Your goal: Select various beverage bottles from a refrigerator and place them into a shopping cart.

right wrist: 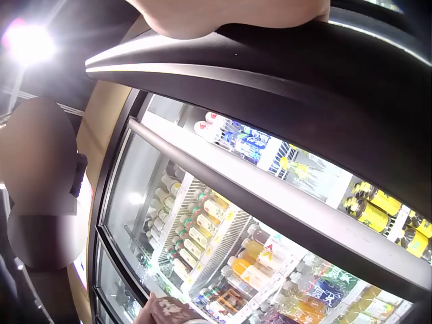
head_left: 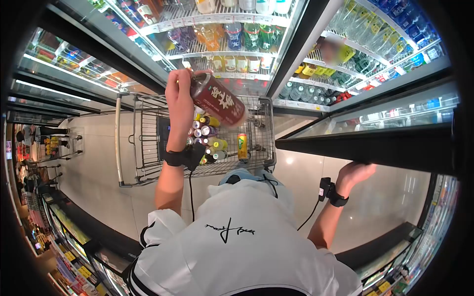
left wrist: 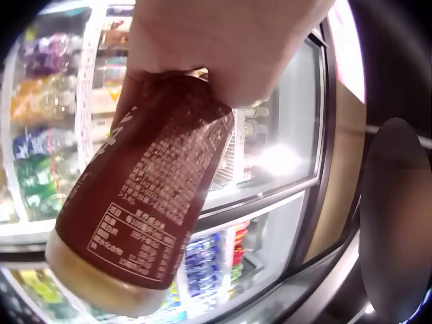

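In the head view my left hand [head_left: 178, 101] grips a bottle [head_left: 219, 101] with a dark red label by its neck end. The bottle is tilted above the shopping cart, its base toward the lower right. Close up in the left wrist view, this bottle [left wrist: 145, 196] shows white print and a pale bottom band; the left hand [left wrist: 202, 40] covers its top. My right hand [head_left: 356, 173] is at the black frame of the open fridge door [head_left: 365, 145]. In the right wrist view the right hand [right wrist: 236, 13] lies against this frame, its fingers hidden.
Below the left hand stands the wire shopping cart [head_left: 118, 143], with several bottles [head_left: 212, 143] and a yellow can [head_left: 242, 147] in it. Lit fridge shelves [head_left: 217, 22] full of drinks are in front. Another cart [head_left: 52, 145] is at the far left on the tiled floor.
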Tool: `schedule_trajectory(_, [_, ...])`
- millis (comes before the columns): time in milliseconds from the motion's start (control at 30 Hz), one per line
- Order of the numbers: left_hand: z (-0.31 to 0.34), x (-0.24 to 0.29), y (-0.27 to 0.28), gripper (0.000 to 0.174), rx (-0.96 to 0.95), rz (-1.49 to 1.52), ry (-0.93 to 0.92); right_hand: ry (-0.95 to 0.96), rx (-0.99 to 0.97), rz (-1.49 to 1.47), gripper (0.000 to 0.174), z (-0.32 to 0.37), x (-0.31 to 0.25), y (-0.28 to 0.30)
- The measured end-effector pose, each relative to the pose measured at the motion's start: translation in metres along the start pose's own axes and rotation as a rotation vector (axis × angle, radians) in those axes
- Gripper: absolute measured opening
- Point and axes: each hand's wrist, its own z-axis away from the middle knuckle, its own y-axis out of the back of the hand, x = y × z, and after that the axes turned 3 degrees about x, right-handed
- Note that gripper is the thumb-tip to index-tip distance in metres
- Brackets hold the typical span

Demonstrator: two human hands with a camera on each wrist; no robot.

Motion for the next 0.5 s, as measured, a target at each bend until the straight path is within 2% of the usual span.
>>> schedule_trajectory(33, [0.001,0.013,-0.003,0.028,0.005,-0.005,-0.011,-0.001,0.015,0.009,0.027,0.004,-0.004,-0.012])
schedule_trajectory(100, [0.006,0.034,-0.009,0.032,-0.079,0.365,0.375,-0.001,-0.011,-0.007,0.027,0.006,-0.004,-0.021])
schedule_trajectory(167, [0.013,0.039,-0.017,0.034,-0.02,0.442,0.416,-0.016,-0.04,-0.01,0.027,0.002,0.002,-0.022])
schedule_trajectory(267, [0.019,0.049,-0.025,0.032,-0.077,0.62,0.592,-0.022,-0.075,-0.002,0.026,0.001,0.004,-0.026])
schedule_trajectory(367, [0.021,0.051,-0.032,0.031,-0.142,0.683,0.659,-0.009,-0.074,0.011,0.025,0.001,0.006,-0.026])
schedule_trajectory(500, [0.024,0.051,-0.047,0.031,-0.138,0.674,0.704,0.005,-0.037,-0.032,0.023,-0.001,0.009,-0.025])
